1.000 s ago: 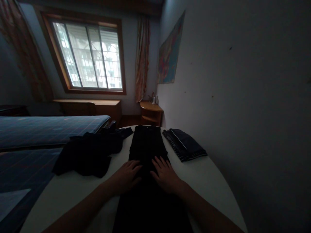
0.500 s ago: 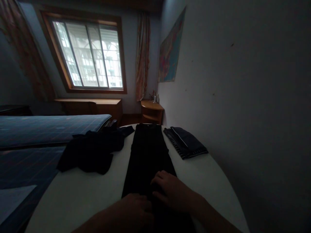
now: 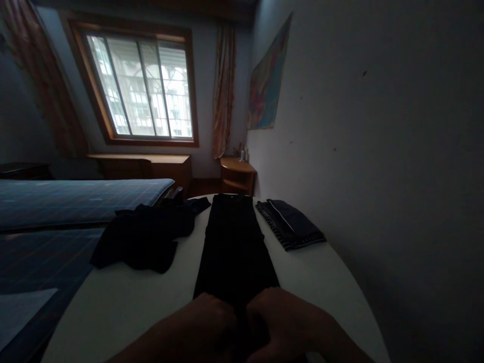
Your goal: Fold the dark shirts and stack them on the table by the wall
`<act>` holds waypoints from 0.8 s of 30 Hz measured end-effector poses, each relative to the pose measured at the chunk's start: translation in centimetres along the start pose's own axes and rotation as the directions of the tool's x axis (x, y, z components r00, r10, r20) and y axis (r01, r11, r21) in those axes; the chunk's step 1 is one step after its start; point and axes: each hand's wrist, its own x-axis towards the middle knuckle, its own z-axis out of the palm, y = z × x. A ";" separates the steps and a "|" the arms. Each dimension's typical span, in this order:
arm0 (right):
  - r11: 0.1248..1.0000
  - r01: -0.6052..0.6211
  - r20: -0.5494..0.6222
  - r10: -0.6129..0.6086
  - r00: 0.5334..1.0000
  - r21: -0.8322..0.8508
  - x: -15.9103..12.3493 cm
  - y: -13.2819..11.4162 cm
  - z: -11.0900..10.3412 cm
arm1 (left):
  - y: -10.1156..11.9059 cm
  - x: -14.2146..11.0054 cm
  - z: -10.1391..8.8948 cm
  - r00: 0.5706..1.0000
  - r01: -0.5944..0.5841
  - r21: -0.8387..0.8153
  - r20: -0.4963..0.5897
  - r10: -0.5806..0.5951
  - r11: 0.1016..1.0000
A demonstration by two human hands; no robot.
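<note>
Trousers point(image 3: 234, 242) lie lengthwise down the middle of the pale surface point(image 3: 321, 282); left hand point(image 3: 215, 317) and right hand point(image 3: 274, 320) rest at their near end, fingers curled, though whether either grips cloth is unclear.

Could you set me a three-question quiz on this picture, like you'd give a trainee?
1. Where is the folded dark clothing?
a) on the bed
b) on the table, right of the long black garment
c) on the windowsill
2. True or false: the left hand and right hand are close together.
3. What hangs beside the window?

Key: 1 b; 2 true; 3 curtains.
</note>
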 end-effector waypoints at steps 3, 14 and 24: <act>0.998 -0.038 -0.008 0.038 0.999 -0.049 -0.6 -0.4 0.1 | -0.5 0.1 -0.2 0.998 0.069 0.021 -0.007 -0.069 0.997; 1.000 0.029 -0.091 -0.030 0.995 -0.012 -1.4 0.4 -1.1 | 1.2 -1.4 -1.6 0.985 0.166 -0.044 -0.032 -0.167 0.985; 0.996 -0.053 -0.035 0.056 0.998 0.072 -2.3 1.1 -1.0 | 0.3 -3.6 -3.2 0.948 0.315 -0.036 0.045 -0.314 0.948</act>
